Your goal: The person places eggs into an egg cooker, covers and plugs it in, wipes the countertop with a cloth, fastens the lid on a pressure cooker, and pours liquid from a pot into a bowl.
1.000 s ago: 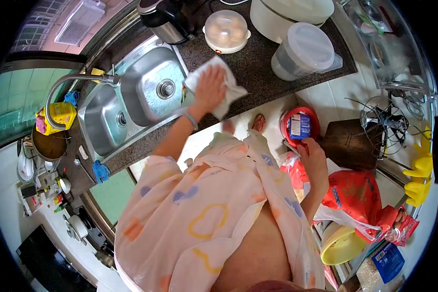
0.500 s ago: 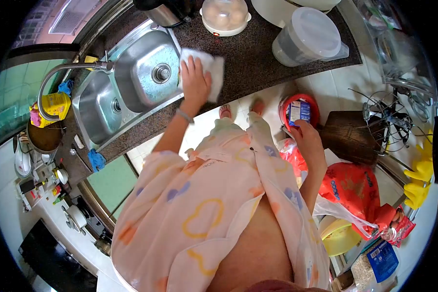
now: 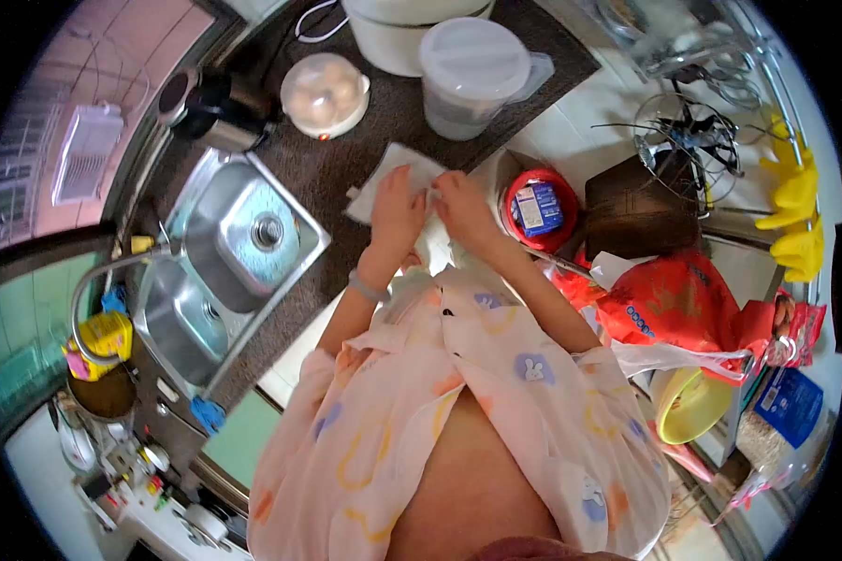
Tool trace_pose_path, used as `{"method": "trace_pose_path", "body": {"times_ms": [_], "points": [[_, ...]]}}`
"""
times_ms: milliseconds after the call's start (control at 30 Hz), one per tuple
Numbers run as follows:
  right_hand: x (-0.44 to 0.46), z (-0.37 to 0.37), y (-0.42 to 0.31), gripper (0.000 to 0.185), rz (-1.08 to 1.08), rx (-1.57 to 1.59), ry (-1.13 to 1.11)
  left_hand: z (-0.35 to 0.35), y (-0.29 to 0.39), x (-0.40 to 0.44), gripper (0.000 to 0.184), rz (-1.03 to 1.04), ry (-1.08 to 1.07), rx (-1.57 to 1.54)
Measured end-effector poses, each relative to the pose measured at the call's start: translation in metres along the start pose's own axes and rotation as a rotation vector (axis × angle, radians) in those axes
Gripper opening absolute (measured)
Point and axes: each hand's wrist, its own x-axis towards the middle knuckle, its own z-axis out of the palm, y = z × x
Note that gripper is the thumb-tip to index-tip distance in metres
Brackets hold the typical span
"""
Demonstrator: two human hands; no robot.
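Note:
A white cloth (image 3: 404, 166) lies on the dark speckled counter (image 3: 346, 173), right of the double sink. My left hand (image 3: 398, 208) rests on the cloth, fingers pointing away from me and pressing it near the counter's front edge. Beside it, my right hand (image 3: 460, 208) has its fingers closed at the cloth's right edge. The two hands are close together. Just beyond the cloth sit a round egg cooker (image 3: 326, 93) with eggs under its clear lid and a lidded plastic pitcher (image 3: 472, 75).
The double sink (image 3: 243, 229) and its tap (image 3: 84, 290) are at the left, with a black kettle (image 3: 217, 110) behind. A red bin (image 3: 540, 209), a dark wooden board (image 3: 641, 208), red bags (image 3: 674, 304) and a yellow bowl (image 3: 692, 407) stand at the right.
My right hand has come up from beside the bin to the cloth. My left hand and the cloth have moved right, away from the sink. The view has turned.

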Motion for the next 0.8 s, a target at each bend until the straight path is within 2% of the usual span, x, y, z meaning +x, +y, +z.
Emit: {"method": "trace_pose_path", "body": {"times_ms": [67,100,167,200,267,300,367,400,467,500,567,600,667,700,767,800], "points": [[0.003,0.009,-0.010,0.041,-0.061,0.045,-0.022,-0.046,0.033,0.014,0.049,-0.053,0.205,-0.158],[0.008,0.016,-0.017,0.041,-0.049,0.045,0.007,-0.063,0.051,0.026,0.049,-0.025,0.193,-0.154],[0.017,0.028,-0.028,0.046,0.096,0.242,-0.111,-0.095,0.089,0.051,0.042,0.197,0.374,-0.116],[0.013,0.043,-0.023,0.046,0.101,0.243,-0.085,-0.108,0.109,0.067,0.042,0.223,0.367,-0.115],[0.003,0.074,-0.010,0.047,-0.008,0.139,0.005,-0.122,0.150,0.098,0.043,0.501,0.392,0.014],[0.001,0.079,-0.007,0.048,-0.039,0.104,0.042,-0.120,0.167,0.113,0.043,0.523,0.383,0.016],[0.000,0.072,0.000,0.045,-0.134,-0.180,-0.184,-0.105,0.193,0.151,0.048,0.609,0.361,0.230],[0.000,0.065,0.005,0.045,-0.125,-0.179,-0.169,-0.086,0.193,0.171,0.048,0.626,0.355,0.230],[-0.003,0.049,0.018,0.040,-0.274,-0.211,-0.068,-0.041,0.182,0.203,0.049,0.669,0.403,0.610],[-0.003,0.049,0.029,0.040,-0.272,-0.206,-0.062,-0.030,0.185,0.207,0.049,0.675,0.400,0.615],[0.000,0.052,0.053,0.030,-0.253,-0.126,-0.016,-0.016,0.189,0.211,0.024,0.445,0.078,0.798],[-0.002,0.046,0.065,0.030,-0.255,-0.113,-0.017,-0.014,0.190,0.213,0.024,0.440,0.070,0.808],[-0.003,0.016,0.079,0.025,-0.236,0.064,0.226,-0.021,0.198,0.212,0.016,0.483,0.074,0.810],[-0.005,0.011,0.089,0.025,-0.236,0.073,0.224,-0.023,0.199,0.212,0.016,0.479,0.068,0.816],[-0.008,-0.003,0.110,0.026,0.058,0.141,0.331,-0.029,0.201,0.212,0.012,0.541,-0.004,0.741],[-0.010,-0.010,0.119,0.028,0.258,0.276,0.394,-0.030,0.200,0.211,0.012,0.540,-0.004,0.742]]}}
